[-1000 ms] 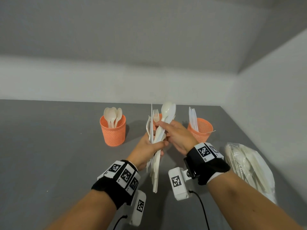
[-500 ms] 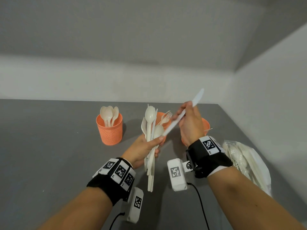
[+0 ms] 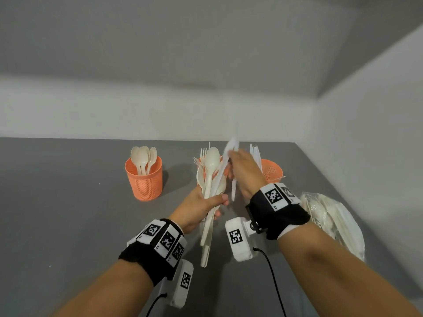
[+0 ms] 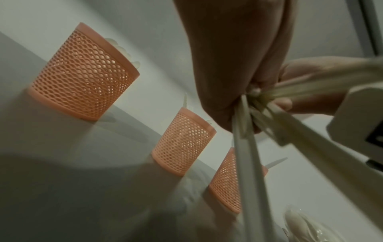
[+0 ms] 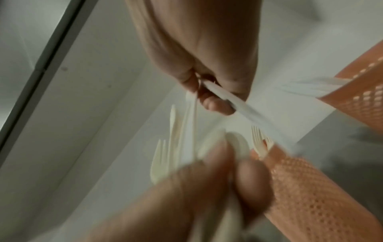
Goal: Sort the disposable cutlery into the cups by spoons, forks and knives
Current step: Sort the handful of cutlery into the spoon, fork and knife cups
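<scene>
Right hand (image 3: 243, 170) pinches one knife (image 5: 238, 102), its long axis near upright, just left of the knife cup (image 3: 272, 171). Left hand (image 3: 196, 208) grips the mixed cutlery bundle (image 3: 210, 193). The right hand is nearer that cup.

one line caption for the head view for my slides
Left hand grips mixed cutlery; right hand holds a knife.

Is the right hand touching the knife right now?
Touching. The right wrist view shows the right hand pinching the knife between thumb and fingers.
</scene>
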A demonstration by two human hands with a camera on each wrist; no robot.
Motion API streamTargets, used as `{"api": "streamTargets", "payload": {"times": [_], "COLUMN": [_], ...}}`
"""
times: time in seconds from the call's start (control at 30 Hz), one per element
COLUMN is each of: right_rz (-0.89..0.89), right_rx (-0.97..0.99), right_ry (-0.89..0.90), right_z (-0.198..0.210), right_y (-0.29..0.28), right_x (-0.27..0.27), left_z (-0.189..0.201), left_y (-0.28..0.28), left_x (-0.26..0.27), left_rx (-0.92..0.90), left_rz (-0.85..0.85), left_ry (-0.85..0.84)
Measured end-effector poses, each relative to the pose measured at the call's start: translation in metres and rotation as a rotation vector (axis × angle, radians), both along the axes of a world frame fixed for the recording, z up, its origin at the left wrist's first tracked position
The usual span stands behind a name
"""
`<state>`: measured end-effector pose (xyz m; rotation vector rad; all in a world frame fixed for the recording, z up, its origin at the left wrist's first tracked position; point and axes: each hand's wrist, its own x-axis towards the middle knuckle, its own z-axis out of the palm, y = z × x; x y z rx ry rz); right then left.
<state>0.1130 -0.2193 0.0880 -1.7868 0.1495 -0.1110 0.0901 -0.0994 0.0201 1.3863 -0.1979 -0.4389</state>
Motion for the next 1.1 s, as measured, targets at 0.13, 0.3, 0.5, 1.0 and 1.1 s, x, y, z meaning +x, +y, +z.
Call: {"api": "streamTargets", "payload": {"times": [0.13, 0.3, 0.5, 1.0, 1.1], "right_rz": [-0.175, -0.374, -0.338, 0.249, 0.331], "right_rx": [0.347, 0.045, -0.110, -0.528, -0.555], "right_ry": [-0.246, -0.495, -0.203, -0.149, -0.087], "right_z": [0.023, 0.027, -0.018, 0.005, 0.008], "right_y": [-0.025, -0.059, -0.083, 0.015, 0.015], "right_x": [0.013, 0.034, 0.057, 0.016, 0.018], "left_z": [-0.001, 0.004, 0.010, 0.008, 0.005], "left_y": [0.003, 0.008, 0.007, -0.002, 0.000], "left_x": [0.002, 0.006, 0.005, 0.009, 0.009], "left_rx": [-0.010, -0.149, -0.117, 0.100, 0.159], "left_rz": [-0.008, 0.002, -0.005, 0.203, 0.273], "left_ry": [0.032, 0.111, 0.067, -0.117, -0.160]}}
